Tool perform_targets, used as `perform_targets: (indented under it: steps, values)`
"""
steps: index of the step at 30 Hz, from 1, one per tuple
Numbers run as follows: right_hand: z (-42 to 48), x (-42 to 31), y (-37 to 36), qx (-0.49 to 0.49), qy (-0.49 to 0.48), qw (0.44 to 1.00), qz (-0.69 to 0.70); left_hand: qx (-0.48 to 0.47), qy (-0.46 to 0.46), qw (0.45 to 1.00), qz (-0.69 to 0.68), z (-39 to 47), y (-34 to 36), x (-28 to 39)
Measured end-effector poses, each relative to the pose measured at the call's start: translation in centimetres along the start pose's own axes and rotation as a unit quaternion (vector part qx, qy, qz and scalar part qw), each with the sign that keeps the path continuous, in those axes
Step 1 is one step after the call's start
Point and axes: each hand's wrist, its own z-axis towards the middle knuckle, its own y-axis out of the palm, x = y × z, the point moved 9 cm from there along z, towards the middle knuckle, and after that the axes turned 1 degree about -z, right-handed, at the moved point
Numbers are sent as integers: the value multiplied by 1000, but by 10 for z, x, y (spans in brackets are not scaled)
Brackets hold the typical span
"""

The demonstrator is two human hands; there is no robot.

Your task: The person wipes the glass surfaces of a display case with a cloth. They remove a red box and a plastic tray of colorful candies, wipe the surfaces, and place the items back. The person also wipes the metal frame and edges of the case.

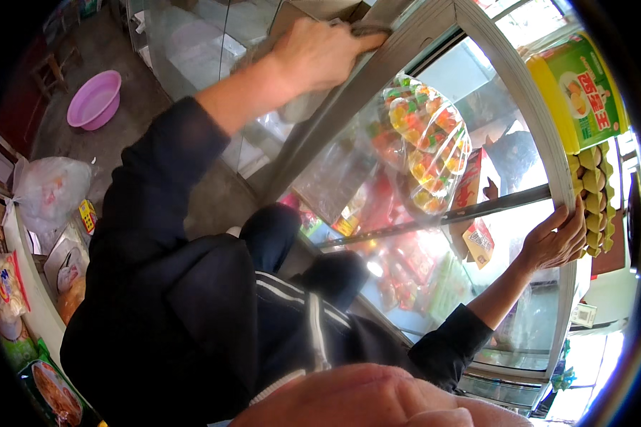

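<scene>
My left hand (315, 56), blurred, lies against the metal frame of a glass display case (352, 85). Its fingers are curled around a dark, cloth-like thing (366, 28), mostly hidden, with one finger stretched along the frame. My right hand (558, 240) grips the case's right frame edge (558, 176), close to an egg tray (593, 197) with eggs. Behind the glass are a clear bag of colourful jelly cups (424, 139), a red and white box (470, 181) and several packaged goods (400, 267).
A yellow-green jug (579, 93) stands above the eggs. On the left floor sits a pink plastic basin (95, 101). A knotted plastic bag (53, 187) and snack packets (8, 288) are at my left. My knees (336, 275) are close to the case.
</scene>
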Motion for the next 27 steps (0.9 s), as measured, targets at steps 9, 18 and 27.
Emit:
perform_targets:
  steps: [9,18,27]
  values:
    - [3,-3,-1,-2,-2,1000,17,-61,-26,995,-80,-102,106,-1]
    - [-1,1,3,-6,12,1000,0,-228,-166,922,-267,-193,167,-12]
    - [-2,15,0,5,29,999,-32,207,-67,929,-301,-80,19,-18]
